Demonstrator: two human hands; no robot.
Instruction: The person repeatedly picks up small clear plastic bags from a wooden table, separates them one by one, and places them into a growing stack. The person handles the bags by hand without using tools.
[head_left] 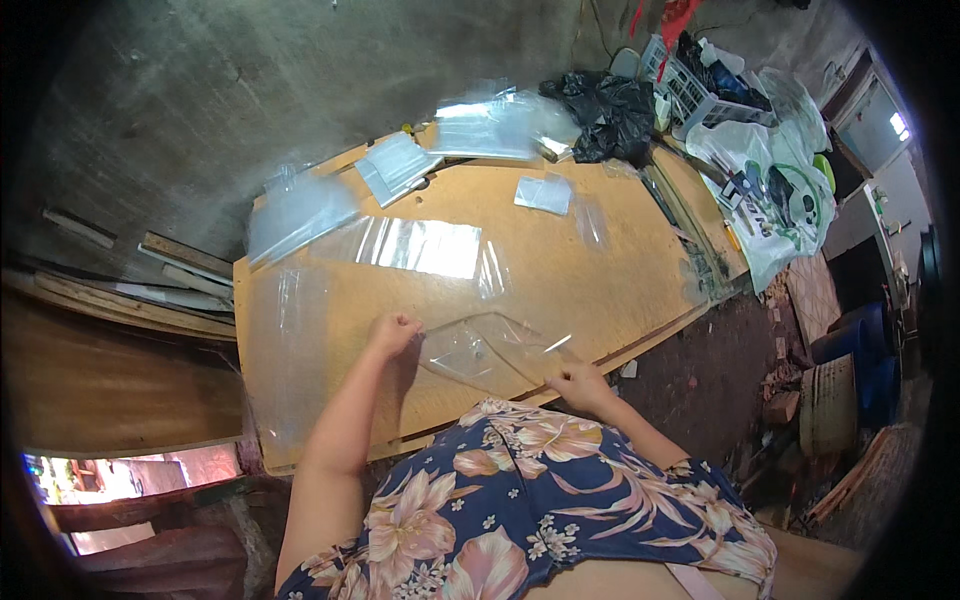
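Note:
A clear plastic bag (pixel 470 352) is stretched between my hands, low over the near part of the wooden table. My left hand (pixel 396 333) is closed in a pinch at the bag's left corner. At its right corner, close to the table's front edge, the fingers of my right hand (pixel 580 385) are closed on the plastic. Light glints on the bag, and its outline is hard to follow in places. Beyond my left hand, more flat clear plastic (pixel 425 247) lies shining on the tabletop.
Stacks of clear plastic sheets (pixel 300 218) (pixel 395 167) (pixel 487 128) line the table's (pixel 620 270) far side. A small plastic packet (pixel 543 194) lies nearer. Black plastic bags (pixel 605 115), a grey crate (pixel 700 105) and a white bag of odds and ends (pixel 775 195) crowd the back right.

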